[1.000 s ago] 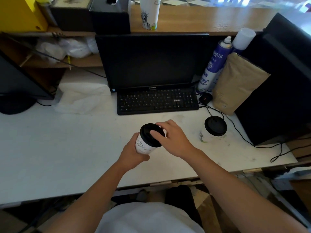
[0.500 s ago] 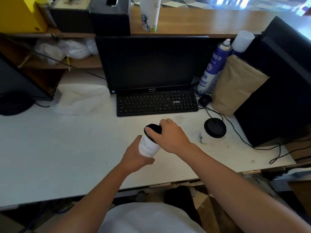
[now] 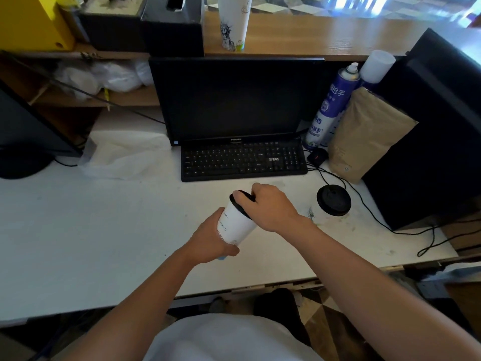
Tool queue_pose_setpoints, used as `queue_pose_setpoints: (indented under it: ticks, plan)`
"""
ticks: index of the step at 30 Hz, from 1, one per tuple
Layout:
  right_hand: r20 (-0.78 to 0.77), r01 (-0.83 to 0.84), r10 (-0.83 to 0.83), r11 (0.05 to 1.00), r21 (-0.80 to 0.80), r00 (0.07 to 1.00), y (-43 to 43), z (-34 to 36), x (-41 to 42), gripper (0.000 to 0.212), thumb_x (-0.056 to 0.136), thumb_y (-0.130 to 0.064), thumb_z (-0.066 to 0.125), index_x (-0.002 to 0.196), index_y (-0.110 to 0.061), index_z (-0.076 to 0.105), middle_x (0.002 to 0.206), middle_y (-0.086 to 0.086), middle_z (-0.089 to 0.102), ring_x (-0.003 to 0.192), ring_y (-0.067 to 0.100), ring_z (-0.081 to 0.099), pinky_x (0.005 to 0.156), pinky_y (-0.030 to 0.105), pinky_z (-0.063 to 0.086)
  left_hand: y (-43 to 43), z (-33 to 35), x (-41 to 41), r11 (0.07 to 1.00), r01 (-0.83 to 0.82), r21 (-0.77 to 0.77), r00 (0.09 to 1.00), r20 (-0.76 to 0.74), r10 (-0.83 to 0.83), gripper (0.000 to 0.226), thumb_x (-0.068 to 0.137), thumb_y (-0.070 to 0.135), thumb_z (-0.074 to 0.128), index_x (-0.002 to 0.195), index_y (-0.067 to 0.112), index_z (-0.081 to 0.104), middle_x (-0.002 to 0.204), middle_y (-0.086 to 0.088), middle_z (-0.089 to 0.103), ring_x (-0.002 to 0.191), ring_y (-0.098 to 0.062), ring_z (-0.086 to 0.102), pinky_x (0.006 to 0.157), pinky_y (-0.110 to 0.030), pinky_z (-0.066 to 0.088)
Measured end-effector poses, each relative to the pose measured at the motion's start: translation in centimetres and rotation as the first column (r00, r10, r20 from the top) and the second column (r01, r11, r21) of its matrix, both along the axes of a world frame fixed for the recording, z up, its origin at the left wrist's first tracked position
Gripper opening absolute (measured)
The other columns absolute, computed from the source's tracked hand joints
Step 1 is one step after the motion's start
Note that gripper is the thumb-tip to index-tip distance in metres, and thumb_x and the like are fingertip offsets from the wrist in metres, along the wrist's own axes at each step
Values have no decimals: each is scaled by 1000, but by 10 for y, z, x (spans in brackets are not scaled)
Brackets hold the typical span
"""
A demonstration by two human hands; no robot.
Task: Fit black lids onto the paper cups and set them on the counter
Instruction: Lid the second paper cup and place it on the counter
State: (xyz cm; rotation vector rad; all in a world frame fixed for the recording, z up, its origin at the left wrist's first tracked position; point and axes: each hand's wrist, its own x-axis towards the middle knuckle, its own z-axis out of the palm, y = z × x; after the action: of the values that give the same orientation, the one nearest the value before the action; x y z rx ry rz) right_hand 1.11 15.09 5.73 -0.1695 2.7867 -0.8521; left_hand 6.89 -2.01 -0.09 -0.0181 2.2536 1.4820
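Note:
I hold a white paper cup [image 3: 235, 225] above the white desk, tilted away from me. My left hand [image 3: 210, 241] grips its lower body. A black lid [image 3: 240, 201] sits on its rim, and my right hand [image 3: 273, 207] is curled over that lid, covering most of it. A second white cup with a black lid [image 3: 333, 200] stands on the desk to the right. A tall printed paper cup [image 3: 234, 22] without a lid stands on the wooden counter [image 3: 338, 35] at the back.
A black monitor [image 3: 234, 100] and keyboard [image 3: 243, 160] sit behind my hands. A spray can [image 3: 330, 105], a brown paper bag [image 3: 364, 134] and a black box [image 3: 429, 126] with cables crowd the right. A white plastic bag [image 3: 125, 152] lies at left.
My right hand has closed further over the lid, which now sits down on the rim. The cup has tipped more away from me and my left hand has slid lower.

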Motion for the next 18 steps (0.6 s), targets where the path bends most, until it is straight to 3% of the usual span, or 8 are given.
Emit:
queue_pose_setpoints:
  ticks: [4, 7, 10, 14, 16, 18]
  plan:
    - [23, -150, 151, 988, -26, 988, 3, 8, -3, 68, 82, -75, 39, 76, -10, 55, 77, 6, 58, 71, 21, 56, 60, 36, 45, -11, 3, 2, 971, 121, 206, 975, 159, -156, 74, 57, 21, 87, 124, 29, 56, 112, -3, 67, 106, -23, 65, 85, -36, 61]
    - [78, -149, 150, 989, -10, 986, 2, 9, -4, 70, 80, -76, 37, 80, -9, 59, 82, 6, 61, 76, 23, 60, 66, 41, 52, -13, 0, 2, 948, 117, 296, 947, 255, -196, 75, 57, 17, 87, 126, 21, 57, 113, -9, 69, 107, -27, 67, 89, -43, 59]
    - [111, -49, 43, 997, 52, 993, 0, 2, -7, 60, 83, -74, 42, 74, -15, 52, 80, 3, 57, 71, 18, 55, 55, 33, 41, -3, -1, -1, 988, 52, 148, 980, 182, -79, 73, 59, 22, 90, 124, 27, 57, 112, 0, 68, 104, -21, 66, 89, -42, 59]
    - [193, 112, -125, 991, 77, 973, -7, -5, -7, 54, 85, -69, 43, 72, -17, 48, 77, 2, 55, 68, 16, 52, 53, 30, 34, 10, -4, -1, 985, -80, -153, 995, -67, 70, 83, 61, 31, 92, 127, 31, 44, 109, 12, 61, 92, -8, 60, 70, -26, 53]
    - [188, 160, -172, 984, 79, 967, -10, -6, -7, 53, 85, -68, 43, 72, -17, 49, 75, 2, 55, 66, 15, 52, 52, 29, 34, 14, -5, 0, 970, -132, -203, 985, -141, 105, 84, 61, 33, 89, 129, 34, 40, 104, 14, 60, 90, -10, 62, 72, -31, 57]
    - [153, 157, -169, 984, 88, 974, -11, -4, -6, 54, 85, -68, 43, 71, -16, 49, 73, 1, 55, 65, 15, 52, 51, 28, 34, 16, -4, 0, 973, -146, -177, 986, -106, 129, 82, 58, 33, 88, 122, 39, 39, 101, 16, 60, 88, -8, 62, 68, -31, 58]
